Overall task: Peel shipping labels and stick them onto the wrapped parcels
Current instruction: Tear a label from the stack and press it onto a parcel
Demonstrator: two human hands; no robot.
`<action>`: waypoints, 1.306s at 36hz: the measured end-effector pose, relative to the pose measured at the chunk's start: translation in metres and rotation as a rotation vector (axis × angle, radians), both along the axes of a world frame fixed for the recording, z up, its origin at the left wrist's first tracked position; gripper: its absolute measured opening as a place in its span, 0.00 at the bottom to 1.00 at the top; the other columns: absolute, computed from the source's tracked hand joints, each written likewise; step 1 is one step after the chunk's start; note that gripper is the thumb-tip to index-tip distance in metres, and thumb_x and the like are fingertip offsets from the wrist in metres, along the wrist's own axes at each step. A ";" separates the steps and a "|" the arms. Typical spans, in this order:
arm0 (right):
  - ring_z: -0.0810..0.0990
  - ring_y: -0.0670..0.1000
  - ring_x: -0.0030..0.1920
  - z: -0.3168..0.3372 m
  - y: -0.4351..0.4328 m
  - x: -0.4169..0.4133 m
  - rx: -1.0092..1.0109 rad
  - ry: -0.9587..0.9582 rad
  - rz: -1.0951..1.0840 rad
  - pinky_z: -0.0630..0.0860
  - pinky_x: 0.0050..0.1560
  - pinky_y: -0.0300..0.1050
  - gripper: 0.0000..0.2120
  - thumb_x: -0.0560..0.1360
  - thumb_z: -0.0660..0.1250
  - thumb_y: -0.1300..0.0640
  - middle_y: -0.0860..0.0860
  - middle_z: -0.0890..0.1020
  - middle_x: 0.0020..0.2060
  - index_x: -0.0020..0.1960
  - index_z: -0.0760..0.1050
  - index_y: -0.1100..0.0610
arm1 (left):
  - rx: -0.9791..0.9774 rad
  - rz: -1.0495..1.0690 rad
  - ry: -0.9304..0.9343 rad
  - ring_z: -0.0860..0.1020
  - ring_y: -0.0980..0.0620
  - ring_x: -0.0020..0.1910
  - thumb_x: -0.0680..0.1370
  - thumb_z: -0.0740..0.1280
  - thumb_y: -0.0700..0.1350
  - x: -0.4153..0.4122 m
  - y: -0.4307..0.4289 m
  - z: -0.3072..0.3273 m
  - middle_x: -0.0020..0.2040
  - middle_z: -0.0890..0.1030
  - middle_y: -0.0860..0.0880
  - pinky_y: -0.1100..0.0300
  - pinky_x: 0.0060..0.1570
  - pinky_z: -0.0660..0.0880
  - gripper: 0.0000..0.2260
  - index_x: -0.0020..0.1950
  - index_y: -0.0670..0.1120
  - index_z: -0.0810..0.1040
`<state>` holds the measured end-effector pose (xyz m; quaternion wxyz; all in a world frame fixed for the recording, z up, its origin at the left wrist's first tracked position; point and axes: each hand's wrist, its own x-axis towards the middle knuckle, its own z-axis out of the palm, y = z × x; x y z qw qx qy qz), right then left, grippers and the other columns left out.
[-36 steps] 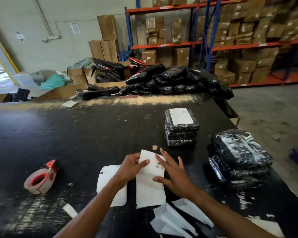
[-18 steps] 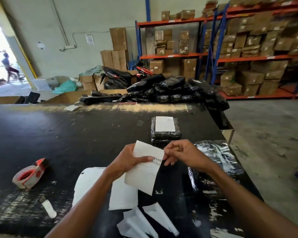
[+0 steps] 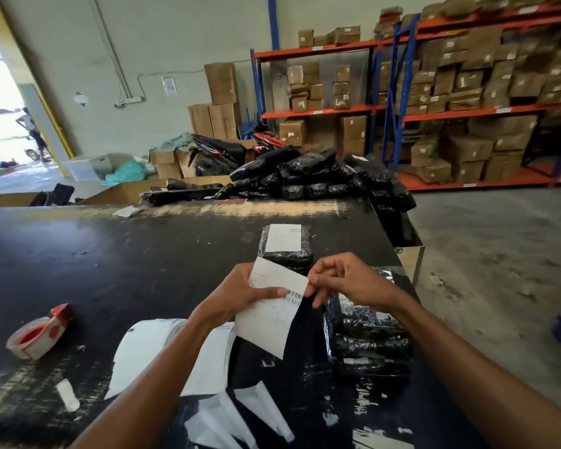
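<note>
Label [image 3: 274, 306] now lifted off the table [image 3: 117, 270] in the left hand's [image 3: 237, 294] pinch, with the right hand [image 3: 350, 280] pinching its upper corner (peeling looks underway), above the parcels [image 3: 366, 338] awaiting it.

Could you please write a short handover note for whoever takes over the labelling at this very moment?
Left hand holds a label above the table; right hand pinches its right edge, apparently starting to peel.
Done: the far stack has a label on its top parcel.
Left: peel this label and stick it on the near stack, whose top shows none. More sheets lie by the left arm.
</note>
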<state>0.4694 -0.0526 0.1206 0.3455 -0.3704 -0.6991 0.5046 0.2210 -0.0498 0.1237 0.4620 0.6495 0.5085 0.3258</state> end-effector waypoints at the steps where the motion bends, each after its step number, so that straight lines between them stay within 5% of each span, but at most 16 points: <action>1: 0.87 0.58 0.42 0.000 0.000 0.001 0.001 -0.003 0.000 0.82 0.49 0.49 0.11 0.81 0.67 0.58 0.60 0.87 0.47 0.52 0.79 0.67 | -0.002 0.000 0.001 0.87 0.49 0.47 0.70 0.80 0.42 0.001 0.000 0.001 0.48 0.88 0.48 0.56 0.45 0.83 0.17 0.56 0.44 0.81; 6: 0.87 0.59 0.42 -0.001 -0.001 0.003 0.007 -0.006 0.004 0.81 0.51 0.53 0.11 0.81 0.67 0.57 0.60 0.86 0.46 0.53 0.78 0.67 | -0.011 -0.004 -0.013 0.87 0.50 0.47 0.70 0.80 0.42 0.003 -0.001 0.000 0.48 0.88 0.49 0.57 0.44 0.82 0.16 0.55 0.45 0.81; 12: 0.86 0.57 0.41 0.001 -0.003 -0.004 0.011 0.022 0.002 0.82 0.47 0.46 0.10 0.81 0.66 0.60 0.60 0.85 0.45 0.54 0.77 0.68 | 0.080 0.051 0.020 0.84 0.50 0.51 0.67 0.82 0.48 -0.001 0.006 -0.013 0.52 0.85 0.49 0.49 0.54 0.82 0.25 0.59 0.52 0.76; 15: 0.84 0.57 0.40 0.002 -0.002 -0.011 0.030 0.066 -0.007 0.81 0.46 0.47 0.07 0.81 0.66 0.61 0.59 0.84 0.43 0.52 0.76 0.66 | 0.347 0.223 0.114 0.77 0.59 0.53 0.66 0.82 0.53 0.006 0.004 -0.025 0.54 0.76 0.54 0.65 0.54 0.76 0.30 0.59 0.51 0.67; 17: 0.83 0.57 0.39 0.003 -0.003 -0.017 0.038 0.093 -0.011 0.81 0.45 0.48 0.05 0.82 0.66 0.62 0.59 0.83 0.41 0.51 0.76 0.65 | 0.451 0.263 0.116 0.75 0.60 0.47 0.72 0.78 0.53 0.014 -0.002 -0.026 0.48 0.76 0.55 0.67 0.47 0.72 0.21 0.55 0.49 0.70; 19: 0.81 0.56 0.38 0.003 -0.003 -0.024 0.047 0.108 -0.016 0.80 0.43 0.48 0.05 0.82 0.65 0.63 0.58 0.82 0.39 0.50 0.76 0.64 | 0.371 0.103 0.009 0.75 0.57 0.39 0.79 0.69 0.53 0.022 -0.010 -0.017 0.41 0.79 0.52 0.60 0.43 0.71 0.12 0.49 0.45 0.76; 23: 0.79 0.57 0.36 0.002 -0.002 -0.034 0.047 0.119 -0.049 0.78 0.41 0.48 0.06 0.82 0.66 0.61 0.58 0.81 0.36 0.49 0.75 0.64 | 0.220 -0.084 -0.112 0.78 0.53 0.35 0.85 0.58 0.50 0.033 -0.018 -0.005 0.38 0.82 0.46 0.61 0.38 0.74 0.17 0.48 0.42 0.80; 32: 0.79 0.56 0.35 0.000 -0.007 -0.028 0.062 0.106 -0.090 0.77 0.37 0.45 0.08 0.82 0.65 0.63 0.57 0.80 0.36 0.49 0.74 0.68 | 0.067 -0.142 -0.272 0.78 0.52 0.34 0.85 0.60 0.44 0.031 -0.015 -0.007 0.38 0.81 0.45 0.62 0.35 0.73 0.12 0.47 0.40 0.77; 37: 0.84 0.53 0.36 0.001 -0.012 -0.018 0.057 0.187 -0.307 0.78 0.33 0.45 0.05 0.80 0.66 0.66 0.58 0.86 0.43 0.44 0.75 0.64 | 0.023 -0.113 -0.322 0.78 0.53 0.35 0.84 0.61 0.44 0.035 -0.014 -0.014 0.41 0.81 0.45 0.62 0.34 0.72 0.11 0.46 0.42 0.78; 40: 0.83 0.55 0.33 0.001 -0.016 -0.013 0.088 0.212 -0.377 0.78 0.32 0.47 0.05 0.78 0.67 0.69 0.59 0.85 0.36 0.43 0.74 0.64 | -0.019 -0.111 -0.350 0.78 0.52 0.36 0.84 0.61 0.44 0.043 -0.014 -0.015 0.41 0.81 0.47 0.62 0.35 0.72 0.11 0.45 0.43 0.78; 44: 0.83 0.53 0.38 0.002 -0.023 -0.006 0.128 0.264 -0.335 0.83 0.38 0.55 0.04 0.79 0.66 0.69 0.54 0.82 0.38 0.49 0.73 0.62 | -0.072 -0.139 -0.400 0.78 0.52 0.36 0.84 0.61 0.44 0.056 -0.015 -0.013 0.40 0.81 0.47 0.61 0.36 0.71 0.10 0.48 0.43 0.78; 47: 0.85 0.55 0.44 0.000 -0.026 0.008 0.205 0.107 -0.352 0.84 0.47 0.55 0.08 0.81 0.64 0.66 0.50 0.84 0.45 0.53 0.81 0.58 | -0.098 -0.147 -0.436 0.78 0.52 0.36 0.84 0.60 0.44 0.064 -0.016 -0.013 0.40 0.81 0.47 0.61 0.35 0.72 0.10 0.48 0.42 0.78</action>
